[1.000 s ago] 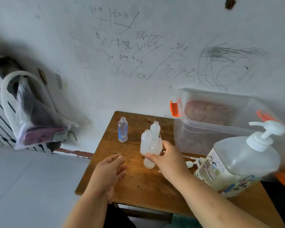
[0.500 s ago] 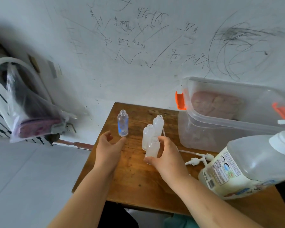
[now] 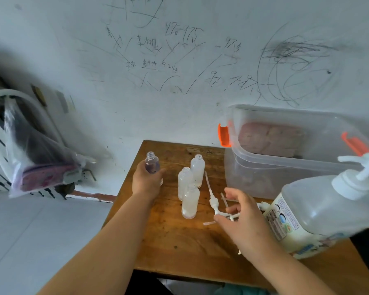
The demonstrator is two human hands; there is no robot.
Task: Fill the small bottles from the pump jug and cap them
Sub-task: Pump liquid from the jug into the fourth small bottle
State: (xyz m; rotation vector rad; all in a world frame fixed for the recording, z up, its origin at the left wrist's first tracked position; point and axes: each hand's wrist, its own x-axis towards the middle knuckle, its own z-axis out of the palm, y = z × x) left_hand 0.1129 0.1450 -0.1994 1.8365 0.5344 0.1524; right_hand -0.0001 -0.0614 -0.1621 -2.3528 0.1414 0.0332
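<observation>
We open on the grey wall (image 3: 200, 60), scribbled all over with pencil. Against it stands the wooden table (image 3: 179, 248). A clear storage bin (image 3: 254, 177) with orange latches (image 3: 223, 135) takes up the table's far right corner.

In front of the bin, near the right edge, is the pump jug (image 3: 320, 209). It is translucent, with a printed label low down and a white pump spout pointing left. Off to the left, away from the table, a plastic bag (image 3: 36, 154) hangs with something dark inside.

Now the hands. The left hand (image 3: 146, 179) is out at the table's far left, fingers wrapped round the lower body of a clear bottle (image 3: 152, 165) with an uncapped neck. We cannot tell whether its base is on the wood.

The right hand (image 3: 241, 216) is spread wide with loosely curved fingers and grips nothing. It hovers just above the loose pump caps (image 3: 213, 203), which lie between the bottles and the jug with their thin dip tubes splayed on the wood. We cannot make out whether the thumb touches one.

Between the hands, three frosted bottles (image 3: 190, 201) stand upright and uncapped in a tight cluster mid-table. The nearest one stands in front of the other two.
</observation>
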